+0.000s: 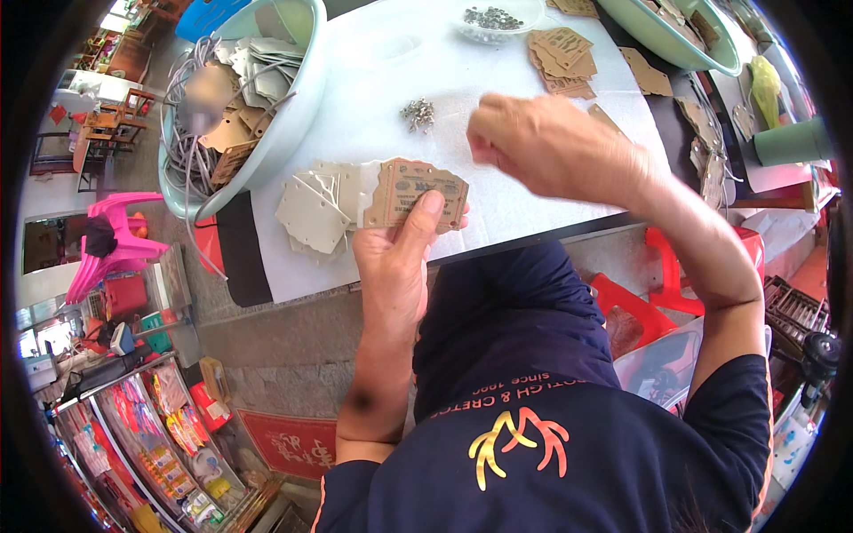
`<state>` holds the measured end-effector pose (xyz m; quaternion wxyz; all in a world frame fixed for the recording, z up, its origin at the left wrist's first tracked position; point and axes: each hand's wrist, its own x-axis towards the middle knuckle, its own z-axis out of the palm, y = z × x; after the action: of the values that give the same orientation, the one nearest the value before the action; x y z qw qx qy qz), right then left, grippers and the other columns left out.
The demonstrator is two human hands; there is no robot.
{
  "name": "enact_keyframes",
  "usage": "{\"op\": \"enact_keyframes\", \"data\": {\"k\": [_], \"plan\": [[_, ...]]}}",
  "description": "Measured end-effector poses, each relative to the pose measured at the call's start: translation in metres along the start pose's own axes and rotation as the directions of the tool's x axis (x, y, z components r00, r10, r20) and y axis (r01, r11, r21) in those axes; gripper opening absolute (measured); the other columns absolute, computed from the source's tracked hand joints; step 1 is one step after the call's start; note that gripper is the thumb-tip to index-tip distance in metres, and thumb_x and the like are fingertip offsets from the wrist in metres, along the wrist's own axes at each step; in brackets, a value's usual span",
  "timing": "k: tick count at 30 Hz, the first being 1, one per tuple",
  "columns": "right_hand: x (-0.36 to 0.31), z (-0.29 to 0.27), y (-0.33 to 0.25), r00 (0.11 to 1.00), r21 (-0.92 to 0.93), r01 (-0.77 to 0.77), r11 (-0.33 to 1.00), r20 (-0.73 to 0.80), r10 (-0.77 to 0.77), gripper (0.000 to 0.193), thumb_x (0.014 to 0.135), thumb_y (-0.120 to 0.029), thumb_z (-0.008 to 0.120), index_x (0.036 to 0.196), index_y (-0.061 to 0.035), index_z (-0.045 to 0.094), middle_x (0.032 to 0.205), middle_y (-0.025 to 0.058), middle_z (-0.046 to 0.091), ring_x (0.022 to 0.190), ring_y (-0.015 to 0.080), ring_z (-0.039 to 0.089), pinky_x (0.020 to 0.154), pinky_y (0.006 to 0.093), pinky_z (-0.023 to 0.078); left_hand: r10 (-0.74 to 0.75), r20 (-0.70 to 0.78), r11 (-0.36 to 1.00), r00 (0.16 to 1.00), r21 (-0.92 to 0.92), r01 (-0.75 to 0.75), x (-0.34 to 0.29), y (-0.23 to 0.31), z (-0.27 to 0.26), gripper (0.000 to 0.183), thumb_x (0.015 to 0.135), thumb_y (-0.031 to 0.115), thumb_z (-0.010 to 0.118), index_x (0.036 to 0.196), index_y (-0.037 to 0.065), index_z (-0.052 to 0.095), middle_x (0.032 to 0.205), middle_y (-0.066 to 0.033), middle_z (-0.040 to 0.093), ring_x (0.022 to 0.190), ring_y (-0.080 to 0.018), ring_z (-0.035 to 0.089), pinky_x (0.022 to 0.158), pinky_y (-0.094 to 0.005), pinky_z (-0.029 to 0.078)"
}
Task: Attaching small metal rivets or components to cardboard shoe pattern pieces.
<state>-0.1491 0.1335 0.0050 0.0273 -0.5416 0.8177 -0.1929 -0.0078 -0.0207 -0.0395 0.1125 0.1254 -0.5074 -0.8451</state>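
Observation:
My left hand (402, 258) grips a brown printed cardboard piece (410, 185) with an irregular outline and small holes, the thumb flat across its face. Above and to the right, my right hand (542, 147) hovers over the white sheet, fingers curled inward and slightly blurred; whatever they may pinch is hidden. Between the hands and farther away lies a small heap of shiny metal fasteners (418, 114). Pale grey, plate-like pieces (313, 213) are piled left of my left hand, some with thin white cords on them.
A pale green basin (306, 98) at the left holds grey cords and card pieces. At the back stand a clear bowl (498, 34) of small dark metal parts and brown card stacks (562, 60). Another basin (724, 55) is at the far right, near a green cup (791, 142).

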Motion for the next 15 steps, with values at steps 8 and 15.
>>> {"op": "enact_keyframes", "data": {"k": [8, 15], "plan": [[-0.028, 0.016, -0.009, 0.991, 0.008, -0.128, 0.992, 0.027, 0.128, 0.011, 0.085, -0.01, 0.061, 0.09, -0.0008, 0.056, 0.089, 0.0169, 0.058, 0.078, 0.0363, 0.061, 0.067, 0.0442, 0.048, -0.022, -0.032, 1.0, 0.999, -0.019, 0.021, 0.002, 0.001, 0.004, 0.025, 0.092, 0.007, 0.061, 0.116, -0.001, 0.057, 0.098, -0.0098, 0.065, 0.084, -0.0172, 0.066, 0.072, -0.0336, 0.058], [-0.029, 0.024, -0.004, 0.988, 0.004, -0.116, 0.993, -0.103, 0.116, 0.009, 0.083, -0.007, 0.063, 0.087, -0.0014, 0.057, 0.083, 0.0133, 0.058, 0.068, 0.0303, 0.06, 0.06, 0.0381, 0.047, -0.014, -0.042, 1.0, 0.999, 0.011, 0.015, 0.001, 0.001, 0.004, 0.027, 0.091, 0.002, 0.06, 0.117, -0.001, 0.056, 0.098, -0.0099, 0.064, 0.086, -0.0172, 0.066, 0.073, -0.0343, 0.058]]}}
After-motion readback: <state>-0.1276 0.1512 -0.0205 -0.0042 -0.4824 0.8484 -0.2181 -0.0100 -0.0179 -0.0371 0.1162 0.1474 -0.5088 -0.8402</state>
